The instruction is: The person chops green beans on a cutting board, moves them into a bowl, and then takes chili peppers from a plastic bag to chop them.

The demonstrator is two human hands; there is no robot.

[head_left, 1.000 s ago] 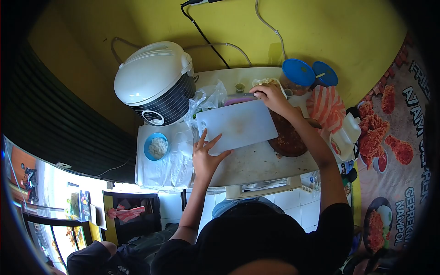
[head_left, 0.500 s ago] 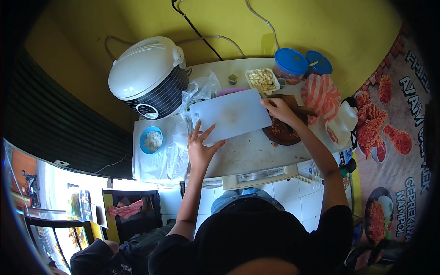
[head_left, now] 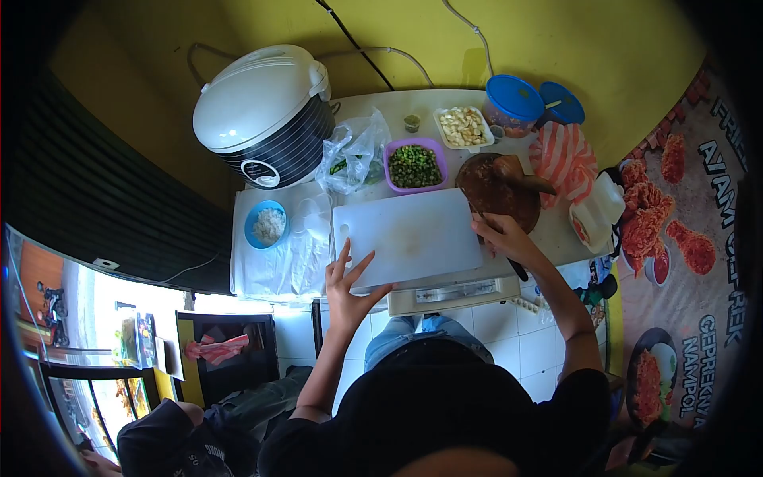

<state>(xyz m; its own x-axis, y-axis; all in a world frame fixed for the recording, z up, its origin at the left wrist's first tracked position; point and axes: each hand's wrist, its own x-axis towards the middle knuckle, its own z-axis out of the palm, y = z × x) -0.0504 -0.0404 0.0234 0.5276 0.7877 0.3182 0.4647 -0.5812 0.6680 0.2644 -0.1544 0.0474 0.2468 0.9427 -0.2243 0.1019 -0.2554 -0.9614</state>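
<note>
A white cutting board [head_left: 413, 234] lies near the table's front edge, with a faint brown stain at its middle. My left hand [head_left: 350, 290] rests at its lower left corner, fingers spread. At the board's right edge my right hand [head_left: 505, 238] is closed round a dark-handled knife [head_left: 518, 270]; the blade is mostly hidden. Behind the board stands a purple container [head_left: 415, 165] of chopped green pieces. A brown mortar [head_left: 498, 191] with a pestle [head_left: 520, 173] in it is just beyond my right hand.
A rice cooker [head_left: 266, 115] stands at the back left, near a blue bowl of rice [head_left: 266, 225] and a plastic bag [head_left: 354, 151]. Behind are a white tray [head_left: 462, 127] and blue-lidded tubs [head_left: 515, 98]. Another person [head_left: 183, 433] is at lower left.
The board has moved toward the table's front edge, uncovering the purple container. My right hand has come nearer with it, and the knife handle now shows. The camera view has shifted slightly.
</note>
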